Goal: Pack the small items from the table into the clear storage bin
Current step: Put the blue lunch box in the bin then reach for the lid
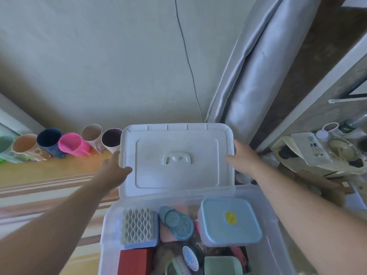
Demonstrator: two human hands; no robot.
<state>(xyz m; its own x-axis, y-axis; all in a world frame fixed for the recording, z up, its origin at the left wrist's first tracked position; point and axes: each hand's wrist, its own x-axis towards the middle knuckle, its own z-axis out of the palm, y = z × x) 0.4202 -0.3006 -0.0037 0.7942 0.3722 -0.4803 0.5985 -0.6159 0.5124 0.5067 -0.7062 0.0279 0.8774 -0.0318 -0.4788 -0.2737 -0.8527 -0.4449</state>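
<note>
A: So, where does it stand?

B: The bin (256, 197) sits near, already packed: a blue box (230, 221) at right, a ridged pad (139, 225) at left, a red block (135, 261) nearest. The lid (176, 159) is held just beyond its far rim.

A: And the grip?

B: Left hand (114, 169) holds the lid's left edge, thumb on top. Right hand (242, 157) holds the right edge; its fingertips are hidden behind the rim.

A: How will the lid handle?

B: Light, I'd say, thin plastic, a bit flexible and smooth. Holding both side edges keeps it level; the centre handle (176, 157) would do one-handed.

A: The cups (73, 144)?

B: Far left on the surface (49, 171), well apart.
</note>
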